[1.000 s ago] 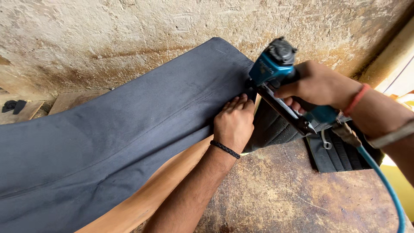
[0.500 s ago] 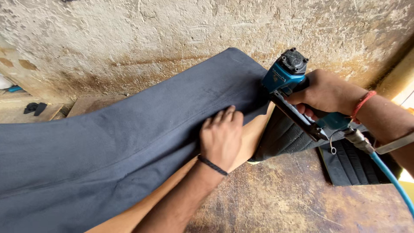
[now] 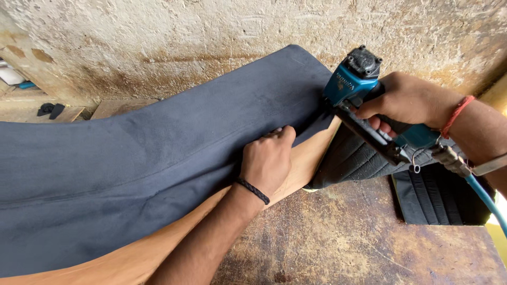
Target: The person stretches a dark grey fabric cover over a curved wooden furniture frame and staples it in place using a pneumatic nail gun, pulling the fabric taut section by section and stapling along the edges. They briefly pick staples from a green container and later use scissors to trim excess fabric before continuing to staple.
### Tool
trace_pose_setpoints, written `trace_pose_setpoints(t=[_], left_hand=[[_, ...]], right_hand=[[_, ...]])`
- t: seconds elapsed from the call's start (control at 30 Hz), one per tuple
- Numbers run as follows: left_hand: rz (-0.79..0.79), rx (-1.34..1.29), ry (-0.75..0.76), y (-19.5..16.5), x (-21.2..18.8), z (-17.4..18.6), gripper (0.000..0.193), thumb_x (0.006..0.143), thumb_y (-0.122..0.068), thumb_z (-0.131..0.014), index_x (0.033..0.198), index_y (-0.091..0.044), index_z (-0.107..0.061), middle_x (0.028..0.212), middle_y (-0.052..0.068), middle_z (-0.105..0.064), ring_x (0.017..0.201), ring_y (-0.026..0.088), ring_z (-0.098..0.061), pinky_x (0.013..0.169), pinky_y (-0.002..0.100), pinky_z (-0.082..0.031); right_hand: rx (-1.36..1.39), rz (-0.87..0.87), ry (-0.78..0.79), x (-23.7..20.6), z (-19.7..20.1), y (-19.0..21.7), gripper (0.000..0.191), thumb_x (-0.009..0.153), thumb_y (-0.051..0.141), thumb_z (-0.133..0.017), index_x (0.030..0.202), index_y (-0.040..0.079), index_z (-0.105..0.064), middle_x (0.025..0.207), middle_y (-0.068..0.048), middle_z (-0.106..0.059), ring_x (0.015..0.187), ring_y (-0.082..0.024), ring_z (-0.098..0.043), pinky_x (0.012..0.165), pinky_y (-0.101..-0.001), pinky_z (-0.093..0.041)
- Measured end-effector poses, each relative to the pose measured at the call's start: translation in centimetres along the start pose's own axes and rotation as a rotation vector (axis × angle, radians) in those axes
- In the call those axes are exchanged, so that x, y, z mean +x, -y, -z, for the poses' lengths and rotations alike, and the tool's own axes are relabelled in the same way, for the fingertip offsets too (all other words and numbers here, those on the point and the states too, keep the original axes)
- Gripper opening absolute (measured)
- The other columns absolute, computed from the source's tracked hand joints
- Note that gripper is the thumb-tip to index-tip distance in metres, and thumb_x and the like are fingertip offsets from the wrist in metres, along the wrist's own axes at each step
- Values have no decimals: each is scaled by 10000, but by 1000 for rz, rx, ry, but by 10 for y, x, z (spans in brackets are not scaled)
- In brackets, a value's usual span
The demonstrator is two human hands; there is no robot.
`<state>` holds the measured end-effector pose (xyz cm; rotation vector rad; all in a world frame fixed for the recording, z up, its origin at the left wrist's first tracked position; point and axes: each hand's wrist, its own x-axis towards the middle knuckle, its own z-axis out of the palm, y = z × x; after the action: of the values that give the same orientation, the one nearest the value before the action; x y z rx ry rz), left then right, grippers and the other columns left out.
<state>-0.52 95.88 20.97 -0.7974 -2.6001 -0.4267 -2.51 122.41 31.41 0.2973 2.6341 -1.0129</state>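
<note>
Pressing down on dark grey fabric (image 3: 148,158) with left hand (image 3: 269,158), palm flat, fingers (image 3: 280,133) together and curled at the tips over the cloth edge, not clamped on anything. Black braided band (image 3: 253,191) at the left wrist. Gripping blue staple gun (image 3: 359,84) with right hand (image 3: 409,100), fingers wrapped tight around the handle; red thread (image 3: 455,115) on that wrist. Gun nose touching the fabric edge just beside the left fingertips, where cloth meets the tan wooden panel (image 3: 301,158). Black magazine bar (image 3: 369,134) slanting down-right under the gun. Metal coupling (image 3: 449,157) and blue air hose (image 3: 488,200) trailing off toward the right edge. Fabric stretched over the long curved panel, running from lower left up to the gun, bare wood showing along the lower edge. Black ribbed cushion piece (image 3: 438,198) lying under the gun and hose, near the right side. Scuffed rusty tabletop (image 3: 338,243) below. Rough stained wall (image 3: 211,42) behind. Small black bits (image 3: 50,110) on a ledge far left, too small to tell.
</note>
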Motion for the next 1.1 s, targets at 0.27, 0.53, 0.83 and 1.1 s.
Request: trace_pose_setpoints(t=[0.27,0.53,0.83,1.1], left_hand=[[-112,62,-150,2,-6,-26,132,943,-32,-524,1023,-20,-628,1266,229,-697,1200,291,-680,1050,405,-522],[-119,59,-144,2,-8,-32,244,867,-18,-568,1104,-8,-626,1272,217,-693,1201,274,-680,1064,401,-511],[-119,29,-182,0,-11,-28,232,830,2,-599,1061,-3,-626,1221,246,-711,1142,287,-716,1039,404,-536],[-27,126,-89,20,-25,25,136,956,-11,-624,1088,-19,-657,976,205,-762,856,308,-770,729,419,-628]], right_hand=[[-236,19,3,-8,-16,22,342,940,260,-746,822,-61,-755,671,-169,-734,548,-245,-688,562,-388,-589],[-28,17,40,-24,-17,32,285,870,237,-778,816,-42,-759,637,-139,-694,520,-229,-651,527,-394,-543],[-230,140,95,-22,-39,49,394,910,280,-744,684,-42,-751,592,-138,-720,500,-221,-679,541,-373,-576],[-141,109,86,-25,-41,45,325,906,254,-751,743,-28,-741,603,-127,-700,495,-217,-654,536,-375,-562]])
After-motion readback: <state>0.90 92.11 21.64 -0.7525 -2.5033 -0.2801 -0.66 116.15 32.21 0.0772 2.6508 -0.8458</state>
